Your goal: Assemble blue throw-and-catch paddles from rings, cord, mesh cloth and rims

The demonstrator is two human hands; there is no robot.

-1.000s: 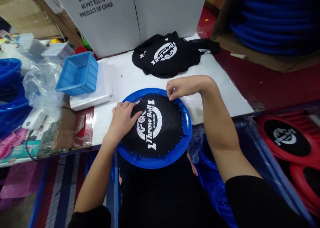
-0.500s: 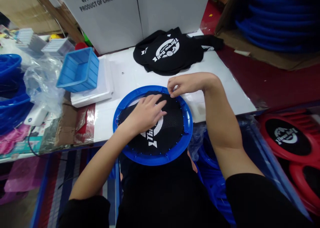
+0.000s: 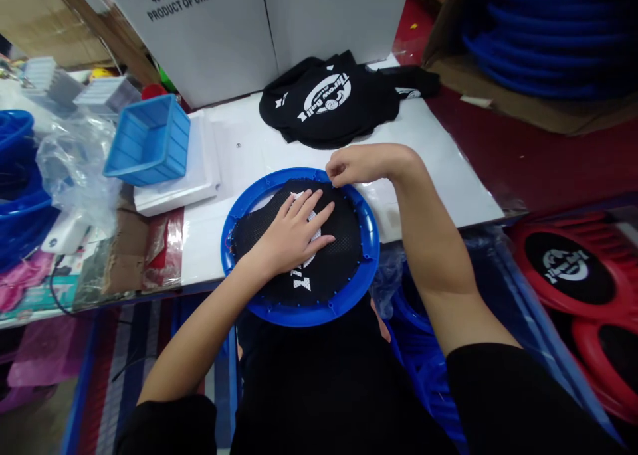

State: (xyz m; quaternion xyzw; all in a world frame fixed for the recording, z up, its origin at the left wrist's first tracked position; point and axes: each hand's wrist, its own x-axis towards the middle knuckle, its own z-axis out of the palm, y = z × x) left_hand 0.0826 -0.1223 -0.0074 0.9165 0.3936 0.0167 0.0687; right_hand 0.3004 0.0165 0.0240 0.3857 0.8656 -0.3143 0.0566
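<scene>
Now the left hand [image 3: 294, 239] has flattened, fingers apart, likely steadying the mesh [image 3: 341, 259] beneath for the right hand [image 3: 353, 166], fingers together.

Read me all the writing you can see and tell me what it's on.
"40 PKT X227G": white carton.
"PRODUCT OF CHINA": same carton; line above cut off.
"Throw Ball": black fabric pile; smaller print unreadable.
Mesh in blue ring: mostly hidden by left hand.
Red-rimmed disc: too blurred.

Small blue bin [image 3: 175, 146] on a flat white box [image 3: 205, 155], crinkly clear bag [image 3: 74, 153] beside it, tall white cardboard [image 3: 219, 56] with black letters behind, red discs [image 3: 571, 269] with black middles at the right
</scene>
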